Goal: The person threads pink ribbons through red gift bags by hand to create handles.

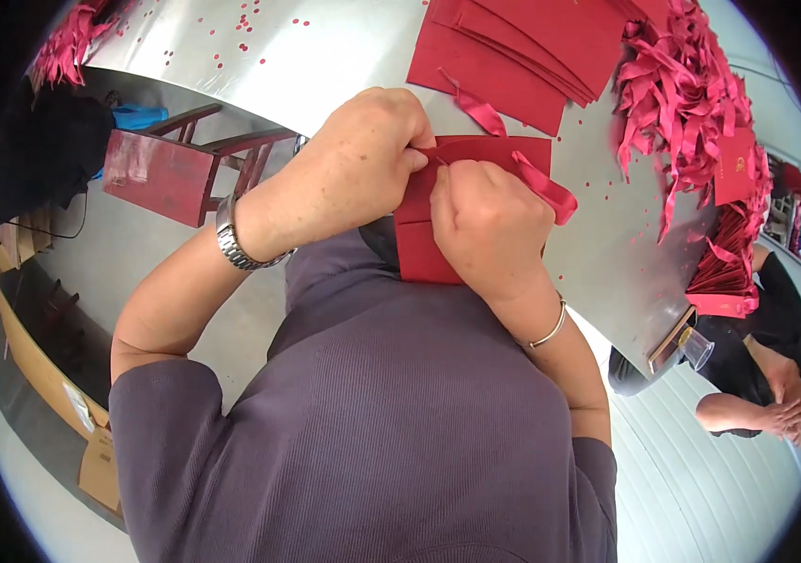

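Note:
A red paper bag (pixel 427 251) is held flat against the table's near edge, close to my body. My left hand (pixel 374 145) is closed in a pinch on the bag's upper left corner. My right hand (pixel 494 220) is closed over the bag's middle, its thumb and forefinger pinching a thin ribbon end near the left fingertips. From beside its knuckles a red ribbon (pixel 548 190) loops out to the right. The parts inside both fists are hidden. Just beyond the bag, another red ribbon piece (pixel 481 113) lies on a stack of flat red bags (pixel 513 61).
The metal table (pixel 335 47) carries scattered red paper dots. A large heap of red ribbons (pixel 677 89) lies at the right, with bundled red bags (pixel 724 267) nearer. A plastic cup (pixel 696 347) is by the right edge, near a seated person (pixel 776 328). A wooden stool (pixel 161 174) stands left.

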Demonstrator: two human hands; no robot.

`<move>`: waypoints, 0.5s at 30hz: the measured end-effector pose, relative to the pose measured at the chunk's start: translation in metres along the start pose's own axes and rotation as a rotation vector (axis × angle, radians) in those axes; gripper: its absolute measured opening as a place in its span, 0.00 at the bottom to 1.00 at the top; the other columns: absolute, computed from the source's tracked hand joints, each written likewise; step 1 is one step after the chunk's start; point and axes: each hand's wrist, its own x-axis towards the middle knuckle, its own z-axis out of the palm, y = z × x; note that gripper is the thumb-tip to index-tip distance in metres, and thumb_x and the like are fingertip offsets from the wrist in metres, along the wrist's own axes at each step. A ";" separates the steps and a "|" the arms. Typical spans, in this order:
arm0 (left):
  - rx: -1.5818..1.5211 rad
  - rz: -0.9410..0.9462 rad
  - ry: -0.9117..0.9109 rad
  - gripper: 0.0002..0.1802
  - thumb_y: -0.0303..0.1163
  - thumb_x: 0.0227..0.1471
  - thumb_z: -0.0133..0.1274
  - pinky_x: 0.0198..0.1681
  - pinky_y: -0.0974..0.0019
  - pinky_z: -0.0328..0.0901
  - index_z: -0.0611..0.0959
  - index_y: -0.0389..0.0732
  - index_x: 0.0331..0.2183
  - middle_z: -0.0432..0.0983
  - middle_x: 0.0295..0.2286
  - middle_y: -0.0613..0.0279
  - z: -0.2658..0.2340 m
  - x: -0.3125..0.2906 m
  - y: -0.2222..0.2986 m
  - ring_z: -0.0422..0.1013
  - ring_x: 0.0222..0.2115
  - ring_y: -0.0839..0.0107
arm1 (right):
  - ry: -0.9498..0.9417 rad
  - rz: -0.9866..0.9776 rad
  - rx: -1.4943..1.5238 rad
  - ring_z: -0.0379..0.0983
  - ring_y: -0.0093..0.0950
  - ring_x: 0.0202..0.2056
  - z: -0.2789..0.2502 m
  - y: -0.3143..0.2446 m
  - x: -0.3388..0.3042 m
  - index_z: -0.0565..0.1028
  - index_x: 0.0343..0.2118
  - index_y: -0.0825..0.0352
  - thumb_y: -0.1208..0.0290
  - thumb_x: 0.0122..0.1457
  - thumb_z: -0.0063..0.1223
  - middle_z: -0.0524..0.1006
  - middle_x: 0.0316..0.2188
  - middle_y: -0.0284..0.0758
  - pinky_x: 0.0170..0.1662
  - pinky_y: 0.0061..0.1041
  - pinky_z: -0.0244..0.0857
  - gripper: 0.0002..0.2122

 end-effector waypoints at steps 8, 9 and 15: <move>0.020 0.006 -0.025 0.05 0.19 0.43 0.54 0.42 0.58 0.65 0.75 0.32 0.27 0.74 0.32 0.53 -0.002 0.001 0.002 0.70 0.37 0.52 | -0.027 -0.070 -0.122 0.68 0.30 0.16 0.004 0.000 -0.001 0.67 0.16 0.61 0.73 0.50 0.55 0.67 0.15 0.32 0.18 0.29 0.60 0.10; 0.021 0.001 -0.020 0.05 0.19 0.43 0.54 0.42 0.58 0.65 0.75 0.32 0.27 0.74 0.32 0.53 -0.001 0.001 0.001 0.69 0.37 0.52 | -0.024 -0.119 -0.171 0.68 0.30 0.16 0.004 -0.003 -0.001 0.67 0.16 0.61 0.73 0.51 0.55 0.68 0.15 0.32 0.18 0.29 0.60 0.10; 0.025 0.037 -0.043 0.05 0.19 0.43 0.54 0.43 0.58 0.65 0.75 0.32 0.28 0.74 0.32 0.53 -0.002 0.001 0.001 0.69 0.38 0.52 | 0.009 -0.107 -0.080 0.70 0.29 0.17 0.004 0.004 0.000 0.67 0.17 0.60 0.71 0.50 0.55 0.68 0.15 0.31 0.18 0.29 0.62 0.10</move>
